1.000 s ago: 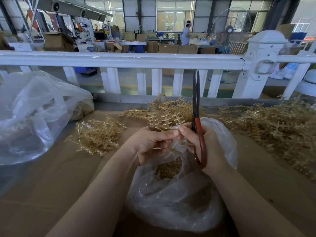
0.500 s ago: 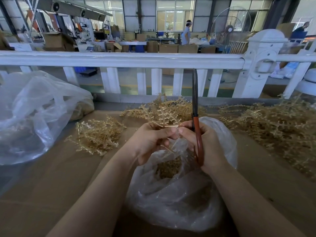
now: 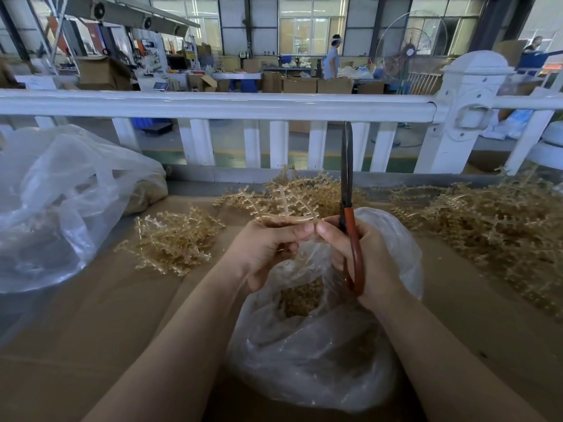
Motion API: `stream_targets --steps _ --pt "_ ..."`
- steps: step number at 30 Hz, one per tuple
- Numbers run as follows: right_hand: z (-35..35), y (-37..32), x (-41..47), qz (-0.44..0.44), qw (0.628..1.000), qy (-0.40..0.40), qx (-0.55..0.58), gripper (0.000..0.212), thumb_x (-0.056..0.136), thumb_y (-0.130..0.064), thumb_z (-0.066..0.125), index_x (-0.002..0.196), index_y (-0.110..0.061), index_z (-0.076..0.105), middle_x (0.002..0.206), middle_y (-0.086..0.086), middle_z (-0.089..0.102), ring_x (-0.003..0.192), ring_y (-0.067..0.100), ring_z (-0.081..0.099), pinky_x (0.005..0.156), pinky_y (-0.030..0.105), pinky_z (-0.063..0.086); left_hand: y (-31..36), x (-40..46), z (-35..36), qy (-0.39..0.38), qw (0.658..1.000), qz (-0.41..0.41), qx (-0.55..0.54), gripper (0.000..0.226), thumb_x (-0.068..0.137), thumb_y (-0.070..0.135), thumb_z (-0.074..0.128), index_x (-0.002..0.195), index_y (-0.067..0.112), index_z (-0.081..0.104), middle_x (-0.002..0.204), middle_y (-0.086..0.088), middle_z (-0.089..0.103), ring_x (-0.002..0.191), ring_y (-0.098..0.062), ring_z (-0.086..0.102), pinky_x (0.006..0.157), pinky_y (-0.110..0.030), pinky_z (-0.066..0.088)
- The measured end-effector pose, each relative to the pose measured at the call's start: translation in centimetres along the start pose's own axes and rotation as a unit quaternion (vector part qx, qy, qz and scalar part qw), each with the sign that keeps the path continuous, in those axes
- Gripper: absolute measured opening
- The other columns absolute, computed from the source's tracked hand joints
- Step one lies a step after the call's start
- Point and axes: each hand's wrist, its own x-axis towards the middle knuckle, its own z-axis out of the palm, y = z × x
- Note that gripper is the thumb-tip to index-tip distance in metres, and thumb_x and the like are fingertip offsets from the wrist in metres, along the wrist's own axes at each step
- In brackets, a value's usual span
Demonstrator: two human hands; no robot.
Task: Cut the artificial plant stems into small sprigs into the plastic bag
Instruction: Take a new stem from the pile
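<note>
- Tan plastic stem (image 3: 286,208) held up by left hand (image 3: 268,251), fingers pinched round its base bar; branches fan upward, beyond the knuckles.
- Right hand (image 3: 362,254) wraps the red handles of scissors (image 3: 347,190); blades point straight up and look closed, just right of the stem, not biting it.
- Both thumbs meet at the stem's right end; right thumb seems to steady it.
- Step, as I read it: lining up the next snip, no cut under way.
- Bag (image 3: 320,345) directly under both hands, mouth open toward them; a clump of cut sprigs (image 3: 300,296) sits inside, below the left hand. Bag looks partly filled, room left.
- Progress: some cutting done, plenty left.
- Uncut stems: small pile (image 3: 173,242) left of the left hand, another (image 3: 304,190) beyond the hands, big heap (image 3: 493,226) right of the right hand.
- Second bag (image 3: 61,202) far left of the left hand, crumpled; tan stuff shows at its far end, contents otherwise unclear.
- All on a cardboard-covered tabletop (image 3: 91,345); white railing (image 3: 213,105) beyond the hands.
</note>
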Motion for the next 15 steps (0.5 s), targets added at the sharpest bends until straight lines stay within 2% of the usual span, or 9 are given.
stream_targets --steps 3,7,11,15 --pt "0.1 -0.1 0.0 0.015 1.000 -0.003 0.008 0.037 0.072 -0.025 0.078 0.101 -0.003 0.068 0.073 -0.002 0.070 0.052 0.000 0.061 0.049 0.010 0.045 -0.1 0.1 -0.1 0.019 1.000 0.007 -0.023 0.009 0.066 0.021 0.080 0.073 0.015 0.078 0.070 0.000 0.069 0.066 -0.010 0.059 0.064 -0.024 0.048" --pt "0.1 0.5 0.2 0.028 1.000 -0.008 0.008 0.022 0.083 -0.004 0.075 0.103 -0.001 0.066 0.060 -0.008 0.067 0.046 -0.002 0.059 0.044 0.008 0.043 -0.1 0.1 0.1 0.040 0.999 -0.002 -0.036 0.013 0.072 0.021 0.077 0.079 0.010 0.076 0.072 -0.004 0.070 0.066 -0.011 0.062 0.061 -0.022 0.049" --pt "0.2 0.8 0.5 0.016 1.000 0.002 0.017 0.018 0.082 0.003 0.075 0.095 -0.007 0.068 0.073 -0.006 0.067 0.047 -0.001 0.059 0.045 0.008 0.043 -0.1 0.2 0.3 0.038 0.997 -0.028 -0.064 0.011 0.084 0.018 0.070 0.081 0.007 0.072 0.070 -0.004 0.070 0.065 -0.011 0.064 0.064 -0.021 0.050" --pt "-0.1 1.0 0.6 0.013 1.000 0.006 0.008 0.021 0.082 0.003 0.076 0.097 -0.010 0.070 0.075 -0.008 0.068 0.050 -0.002 0.059 0.046 0.009 0.043 -0.1 0.0 0.1 0.022 0.998 -0.029 -0.053 0.011 0.076 0.021 0.075 0.079 0.010 0.075 0.071 -0.004 0.069 0.067 -0.011 0.064 0.067 -0.023 0.049"
